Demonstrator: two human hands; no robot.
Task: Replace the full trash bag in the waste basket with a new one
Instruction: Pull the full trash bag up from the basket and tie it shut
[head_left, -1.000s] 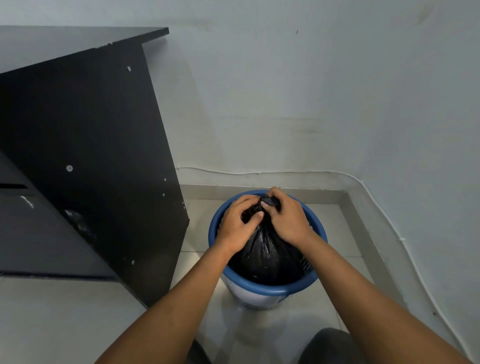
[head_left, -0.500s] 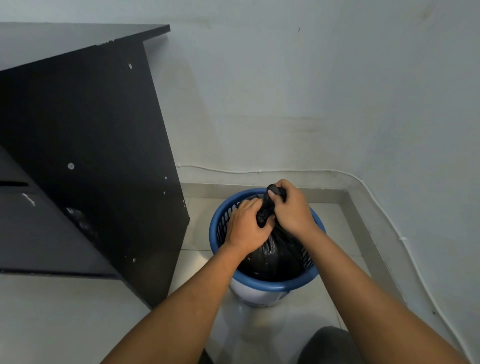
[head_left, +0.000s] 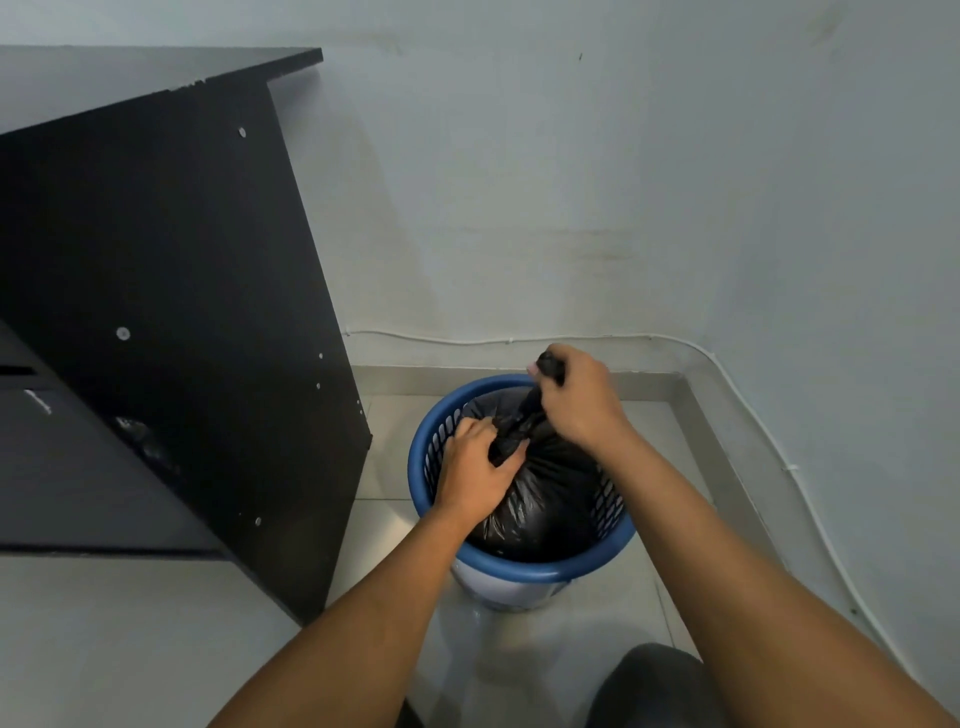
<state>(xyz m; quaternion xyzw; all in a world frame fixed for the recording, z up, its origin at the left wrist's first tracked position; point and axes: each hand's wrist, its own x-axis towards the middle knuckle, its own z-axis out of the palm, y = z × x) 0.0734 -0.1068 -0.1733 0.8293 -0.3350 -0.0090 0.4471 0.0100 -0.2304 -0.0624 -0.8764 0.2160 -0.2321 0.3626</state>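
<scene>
A blue slotted waste basket (head_left: 540, 574) with a white base stands on the tiled floor in a corner. A full black trash bag (head_left: 550, 499) sits inside it, its top gathered into a twisted neck. My right hand (head_left: 582, 402) is shut on the upper end of that neck, above the basket's far rim. My left hand (head_left: 475, 467) grips the base of the neck, low inside the basket on its left side. No new bag is in view.
A black desk side panel (head_left: 171, 322) stands close on the left of the basket. Grey walls meet in the corner behind, with a white cable (head_left: 737, 384) running along them. My dark knee (head_left: 649, 686) shows at the bottom.
My right hand has risen and pulled the gathered bag top upward, stretching it into a neck. My left hand has slid down and left to the base of that neck.
</scene>
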